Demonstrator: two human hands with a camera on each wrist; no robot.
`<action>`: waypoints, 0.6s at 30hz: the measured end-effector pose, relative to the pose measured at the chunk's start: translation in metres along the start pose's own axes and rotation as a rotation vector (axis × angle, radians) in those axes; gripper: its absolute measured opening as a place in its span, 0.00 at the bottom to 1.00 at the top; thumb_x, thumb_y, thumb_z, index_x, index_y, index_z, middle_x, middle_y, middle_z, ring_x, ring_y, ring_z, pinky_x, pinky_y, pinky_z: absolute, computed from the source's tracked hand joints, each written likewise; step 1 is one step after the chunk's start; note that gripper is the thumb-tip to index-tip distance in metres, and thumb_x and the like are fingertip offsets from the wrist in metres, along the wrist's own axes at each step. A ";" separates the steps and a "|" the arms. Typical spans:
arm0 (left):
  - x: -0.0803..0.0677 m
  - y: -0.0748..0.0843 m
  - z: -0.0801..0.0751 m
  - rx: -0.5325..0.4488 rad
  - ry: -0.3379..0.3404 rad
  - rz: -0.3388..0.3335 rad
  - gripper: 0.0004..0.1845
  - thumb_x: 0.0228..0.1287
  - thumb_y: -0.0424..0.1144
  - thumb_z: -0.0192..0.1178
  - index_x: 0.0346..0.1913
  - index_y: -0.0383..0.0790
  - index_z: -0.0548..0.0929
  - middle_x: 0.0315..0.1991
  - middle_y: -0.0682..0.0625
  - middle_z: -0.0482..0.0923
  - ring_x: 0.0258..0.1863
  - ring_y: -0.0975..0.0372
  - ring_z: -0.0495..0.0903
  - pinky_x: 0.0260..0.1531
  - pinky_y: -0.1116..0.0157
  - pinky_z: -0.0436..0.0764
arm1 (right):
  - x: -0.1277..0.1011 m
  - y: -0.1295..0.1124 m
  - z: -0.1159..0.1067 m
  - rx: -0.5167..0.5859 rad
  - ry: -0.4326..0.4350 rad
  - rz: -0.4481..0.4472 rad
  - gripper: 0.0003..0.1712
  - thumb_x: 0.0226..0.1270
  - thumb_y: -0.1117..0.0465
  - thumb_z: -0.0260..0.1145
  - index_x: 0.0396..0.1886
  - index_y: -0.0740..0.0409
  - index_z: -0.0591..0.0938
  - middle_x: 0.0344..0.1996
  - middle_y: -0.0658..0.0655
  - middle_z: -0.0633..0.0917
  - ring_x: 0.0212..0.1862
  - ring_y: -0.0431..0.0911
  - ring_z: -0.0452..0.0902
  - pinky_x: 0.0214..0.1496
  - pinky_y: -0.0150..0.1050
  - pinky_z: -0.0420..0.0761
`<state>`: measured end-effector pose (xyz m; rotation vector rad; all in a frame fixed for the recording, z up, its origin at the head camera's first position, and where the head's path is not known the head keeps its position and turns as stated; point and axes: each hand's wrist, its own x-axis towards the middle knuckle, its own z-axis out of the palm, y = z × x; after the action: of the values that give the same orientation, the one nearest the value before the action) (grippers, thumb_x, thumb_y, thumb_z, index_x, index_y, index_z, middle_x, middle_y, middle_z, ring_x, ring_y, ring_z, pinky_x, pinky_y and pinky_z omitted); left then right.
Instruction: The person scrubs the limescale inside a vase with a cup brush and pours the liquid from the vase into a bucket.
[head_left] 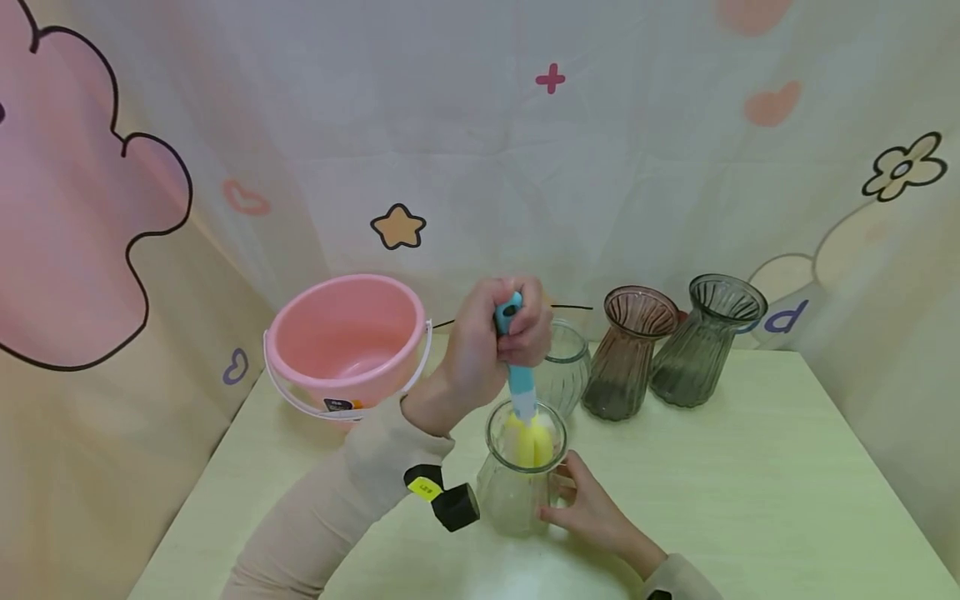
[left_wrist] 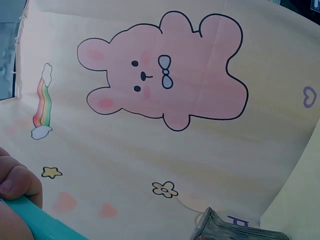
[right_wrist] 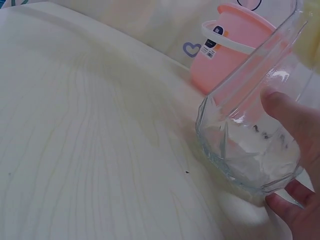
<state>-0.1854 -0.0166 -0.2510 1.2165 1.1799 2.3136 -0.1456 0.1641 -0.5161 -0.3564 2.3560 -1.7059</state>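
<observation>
Left hand (head_left: 491, 342) grips brush (head_left: 521, 392); right hand (head_left: 592, 508) holds vase (head_left: 517, 483).

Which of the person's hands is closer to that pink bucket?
The left. The left hand grips the brush handle just right of the pink bucket, while the right hand holds the clear vase nearer the table's front edge.

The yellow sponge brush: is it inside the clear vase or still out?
Inside. The sponge sits just below the vase mouth, while the left hand grips its blue handle above.
</observation>
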 end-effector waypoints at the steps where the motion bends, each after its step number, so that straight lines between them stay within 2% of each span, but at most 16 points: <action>1: -0.001 -0.002 0.000 0.003 -0.001 -0.003 0.16 0.57 0.37 0.26 0.13 0.45 0.57 0.08 0.55 0.48 0.07 0.64 0.46 0.10 0.66 0.44 | 0.000 0.000 0.001 -0.005 0.007 0.005 0.40 0.47 0.63 0.73 0.59 0.51 0.62 0.61 0.61 0.66 0.62 0.61 0.63 0.57 0.51 0.71; 4: -0.006 -0.012 -0.003 0.003 0.014 -0.017 0.17 0.58 0.37 0.25 0.13 0.45 0.57 0.08 0.55 0.49 0.07 0.64 0.46 0.10 0.66 0.44 | 0.000 -0.001 0.002 -0.021 0.030 0.012 0.39 0.47 0.62 0.73 0.57 0.51 0.63 0.60 0.61 0.67 0.62 0.60 0.64 0.57 0.53 0.72; 8: -0.017 -0.030 -0.011 0.006 0.076 -0.030 0.18 0.59 0.36 0.25 0.13 0.45 0.56 0.08 0.56 0.49 0.07 0.64 0.46 0.10 0.66 0.44 | 0.000 0.001 0.005 -0.033 0.057 0.008 0.39 0.46 0.62 0.74 0.57 0.51 0.63 0.59 0.59 0.67 0.61 0.60 0.64 0.56 0.52 0.72; 13: -0.029 -0.047 -0.022 -0.001 0.132 -0.020 0.16 0.57 0.35 0.24 0.13 0.45 0.54 0.08 0.55 0.48 0.07 0.64 0.44 0.10 0.66 0.42 | 0.001 0.001 0.007 -0.007 0.077 -0.009 0.41 0.44 0.64 0.74 0.57 0.53 0.63 0.58 0.59 0.67 0.60 0.58 0.65 0.54 0.45 0.75; 18: -0.042 -0.067 -0.027 -0.007 0.153 -0.062 0.16 0.57 0.34 0.25 0.13 0.43 0.54 0.08 0.55 0.48 0.07 0.64 0.45 0.10 0.66 0.43 | -0.001 0.000 0.011 0.015 0.113 -0.042 0.41 0.42 0.68 0.74 0.57 0.58 0.63 0.56 0.59 0.68 0.58 0.57 0.67 0.50 0.41 0.77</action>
<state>-0.1899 -0.0121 -0.3346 1.0015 1.2397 2.3978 -0.1416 0.1550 -0.5197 -0.3165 2.4298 -1.8062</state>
